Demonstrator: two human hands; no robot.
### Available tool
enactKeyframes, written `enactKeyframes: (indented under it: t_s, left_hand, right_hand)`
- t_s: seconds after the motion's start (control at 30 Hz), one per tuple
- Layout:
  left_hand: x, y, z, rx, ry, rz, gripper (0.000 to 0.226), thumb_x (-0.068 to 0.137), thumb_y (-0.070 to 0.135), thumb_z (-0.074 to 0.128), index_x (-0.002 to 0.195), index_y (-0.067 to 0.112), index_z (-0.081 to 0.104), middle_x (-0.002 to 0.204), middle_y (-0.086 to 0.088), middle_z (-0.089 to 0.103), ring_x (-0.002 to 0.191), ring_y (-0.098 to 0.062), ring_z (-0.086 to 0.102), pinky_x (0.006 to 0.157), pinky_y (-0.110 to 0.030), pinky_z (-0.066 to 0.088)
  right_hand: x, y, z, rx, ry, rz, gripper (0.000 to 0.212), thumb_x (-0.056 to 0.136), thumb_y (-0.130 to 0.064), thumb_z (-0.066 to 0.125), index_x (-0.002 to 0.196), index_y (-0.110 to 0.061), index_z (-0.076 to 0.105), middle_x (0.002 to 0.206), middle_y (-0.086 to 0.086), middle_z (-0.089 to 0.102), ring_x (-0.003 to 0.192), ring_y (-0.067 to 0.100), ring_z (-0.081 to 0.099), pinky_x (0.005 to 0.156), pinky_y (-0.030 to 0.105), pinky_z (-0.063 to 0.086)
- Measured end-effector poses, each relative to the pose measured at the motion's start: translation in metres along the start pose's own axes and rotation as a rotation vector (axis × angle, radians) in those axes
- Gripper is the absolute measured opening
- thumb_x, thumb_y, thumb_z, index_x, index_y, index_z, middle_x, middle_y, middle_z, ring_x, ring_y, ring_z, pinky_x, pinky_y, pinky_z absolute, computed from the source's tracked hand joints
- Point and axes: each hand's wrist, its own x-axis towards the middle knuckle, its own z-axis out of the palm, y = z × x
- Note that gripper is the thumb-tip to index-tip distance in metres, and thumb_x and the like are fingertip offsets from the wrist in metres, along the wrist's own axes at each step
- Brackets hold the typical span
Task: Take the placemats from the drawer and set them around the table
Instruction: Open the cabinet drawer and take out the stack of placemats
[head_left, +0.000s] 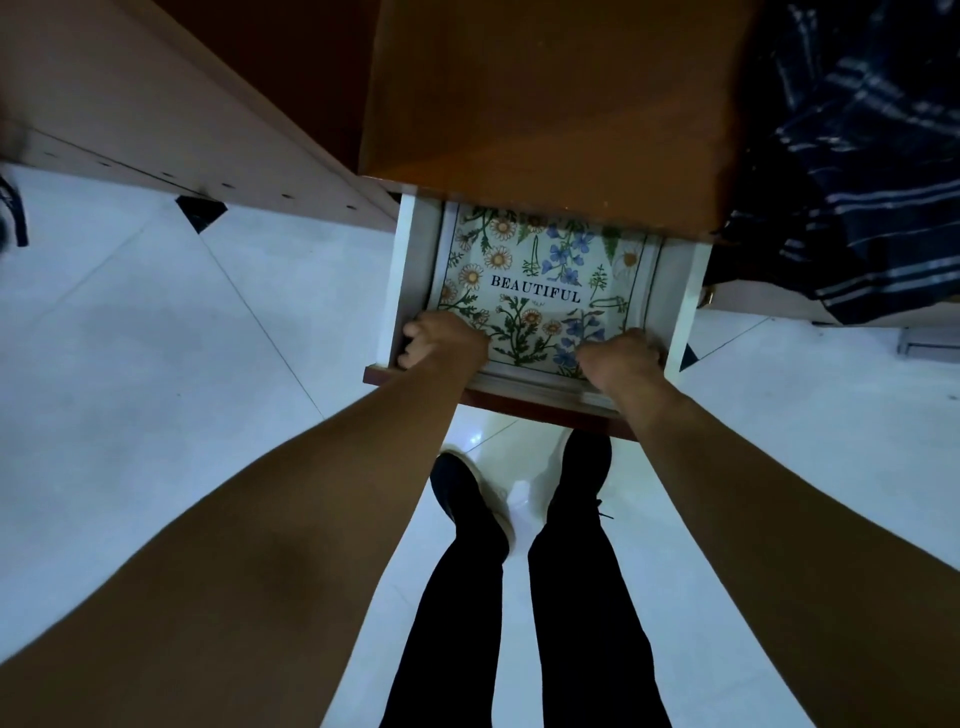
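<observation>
Two-handed, with left hand (441, 339) and right hand (621, 354) curled round near corners of the floral placemats (535, 270), lift level over the drawer (540, 385) front.

Dim, bluish cast; wide-angle stretch at edges.

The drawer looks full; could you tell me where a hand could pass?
Narrow grey strips lie free between the floral placemat and each side wall of the drawer. Left hand and right hand crowd the near corners; the tabletop covers the rear.
</observation>
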Motion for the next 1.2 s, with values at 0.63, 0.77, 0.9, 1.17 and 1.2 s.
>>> enactKeyframes:
  t_s: [0.63, 0.77, 0.9, 1.17, 1.2]
  left_hand:
    - [-0.016, -0.015, -0.045, -1.002, -0.232, 0.021, 0.009, 0.086, 0.009, 0.062, 0.093, 0.004, 0.061, 0.088, -0.012, 0.066, 0.073, -0.022, 0.067, 0.053, -0.028, 0.058]
    - [-0.029, -0.033, -0.062, -1.279, -0.420, 0.138, 0.011, 0.085, 0.001, 0.056, 0.093, 0.001, 0.064, 0.085, -0.015, 0.073, 0.078, -0.027, 0.072, 0.062, -0.034, 0.058]
    - [-0.033, -0.064, -0.068, -1.456, -0.502, 0.121, 0.010, 0.086, -0.001, 0.053, 0.088, 0.003, 0.063, 0.080, -0.013, 0.072, 0.072, -0.026, 0.069, 0.056, -0.030, 0.054]
    - [-0.029, -0.098, -0.088, -0.767, -0.446, 0.278, 0.049, 0.063, 0.015, 0.065, 0.111, 0.006, 0.063, 0.107, -0.013, 0.071, 0.096, -0.031, 0.068, 0.068, -0.035, 0.059]
    - [-0.030, -0.100, -0.089, -0.699, -0.473, 0.280, 0.053, 0.062, 0.015, 0.067, 0.114, 0.005, 0.062, 0.111, -0.014, 0.070, 0.100, -0.031, 0.067, 0.071, -0.037, 0.059]
  right_hand:
    - [-0.009, 0.023, 0.009, 0.116, 0.059, -0.115, 0.055, 0.090, -0.030, 0.061, 0.134, 0.000, 0.045, 0.135, 0.021, 0.051, 0.122, 0.038, 0.051, 0.102, 0.040, 0.045]
    - [-0.002, 0.017, 0.006, 0.163, -0.002, 0.022, 0.073, 0.089, -0.049, 0.059, 0.141, -0.002, 0.037, 0.136, 0.019, 0.051, 0.121, 0.037, 0.052, 0.100, 0.040, 0.043]
    - [0.003, 0.019, -0.007, 0.409, -0.176, 0.089, 0.068, 0.082, -0.052, 0.069, 0.132, -0.007, 0.057, 0.120, 0.012, 0.063, 0.107, 0.029, 0.060, 0.098, 0.039, 0.047]
    - [-0.024, 0.029, -0.021, 0.690, -0.034, 0.082, 0.032, 0.078, -0.021, 0.080, 0.104, -0.007, 0.069, 0.093, 0.013, 0.072, 0.081, 0.031, 0.071, 0.069, 0.043, 0.062]
    - [-0.030, 0.031, -0.025, 0.709, -0.041, 0.084, 0.027, 0.076, -0.021, 0.081, 0.096, -0.008, 0.070, 0.088, 0.012, 0.072, 0.076, 0.031, 0.072, 0.065, 0.045, 0.062]
